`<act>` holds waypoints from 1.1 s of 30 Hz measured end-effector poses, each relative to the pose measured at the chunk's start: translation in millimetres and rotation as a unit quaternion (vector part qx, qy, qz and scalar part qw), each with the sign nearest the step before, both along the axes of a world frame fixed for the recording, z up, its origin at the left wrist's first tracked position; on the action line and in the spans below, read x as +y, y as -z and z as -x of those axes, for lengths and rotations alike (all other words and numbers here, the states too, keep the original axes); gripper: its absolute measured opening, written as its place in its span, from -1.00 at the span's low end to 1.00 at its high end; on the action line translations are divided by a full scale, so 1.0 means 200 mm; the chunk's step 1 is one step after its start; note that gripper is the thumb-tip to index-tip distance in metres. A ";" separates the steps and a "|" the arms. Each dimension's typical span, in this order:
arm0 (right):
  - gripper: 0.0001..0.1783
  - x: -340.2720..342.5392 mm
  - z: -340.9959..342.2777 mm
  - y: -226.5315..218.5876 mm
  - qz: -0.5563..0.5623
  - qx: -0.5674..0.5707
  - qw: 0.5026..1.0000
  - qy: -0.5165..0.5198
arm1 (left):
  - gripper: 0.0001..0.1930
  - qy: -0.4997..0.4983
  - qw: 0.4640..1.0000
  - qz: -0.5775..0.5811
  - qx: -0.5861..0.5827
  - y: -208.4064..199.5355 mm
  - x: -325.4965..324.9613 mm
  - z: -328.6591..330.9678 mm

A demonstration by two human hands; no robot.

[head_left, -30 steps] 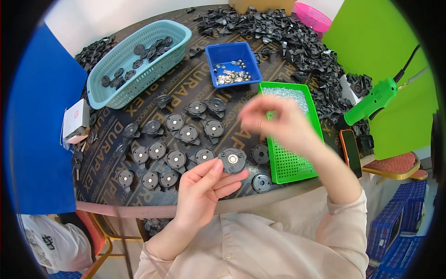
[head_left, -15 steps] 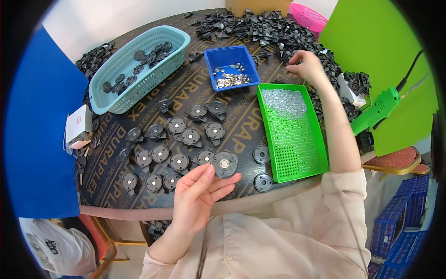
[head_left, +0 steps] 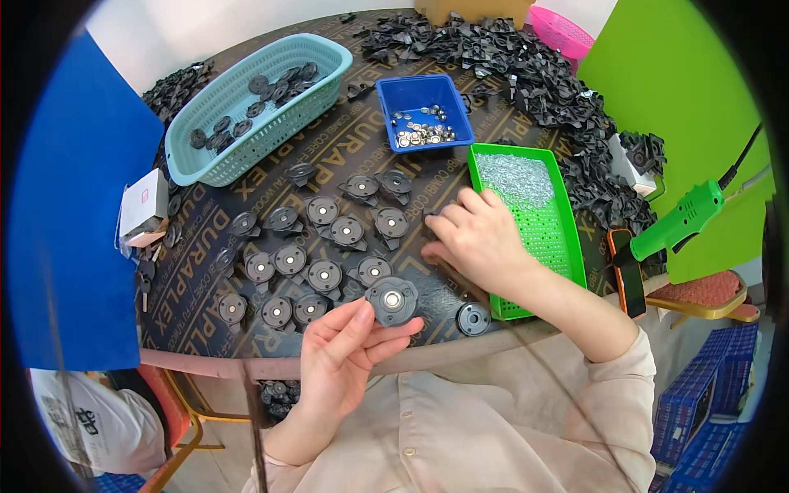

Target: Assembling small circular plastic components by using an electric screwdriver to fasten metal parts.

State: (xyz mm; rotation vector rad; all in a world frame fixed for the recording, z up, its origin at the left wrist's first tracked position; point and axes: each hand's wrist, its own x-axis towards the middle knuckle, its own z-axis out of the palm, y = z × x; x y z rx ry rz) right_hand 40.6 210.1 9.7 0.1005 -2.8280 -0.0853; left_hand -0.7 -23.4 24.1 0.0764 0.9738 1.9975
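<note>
Left hand [head_left: 339,349] has 1 disc [head_left: 380,313] pinched by its edge over the table [head_left: 427,283], silver centre [head_left: 394,300] up. Hold it level, thumb off that centre. Right hand [head_left: 478,240] is curled by the green tray [head_left: 574,238], can't tell if it's holding anything.

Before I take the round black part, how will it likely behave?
The round black part looks like moulded plastic, so probably stiff. The left hand holds it at its edge, so it seems light. Its silver centre, if loose, may drop when tipped.
</note>
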 end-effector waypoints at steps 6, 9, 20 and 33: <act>-0.70 0.06 -0.02 0.00 0.185 0.017 0.982 0.023 | -0.70 -0.008 1.000 -0.001 0.007 0.01 -0.03 0.00; -0.67 0.03 -0.01 0.01 0.177 0.004 0.983 0.047 | -0.70 -0.004 1.000 -0.001 0.008 0.01 -0.02 0.01; -0.70 -0.08 -0.17 -0.26 0.339 0.059 0.926 -0.156 | -0.69 0.018 0.999 0.007 -0.049 0.02 0.01 0.02; -0.62 -0.13 -0.25 -0.18 0.343 0.045 0.928 -0.141 | -0.62 0.097 0.994 0.010 -0.058 0.00 0.06 -0.01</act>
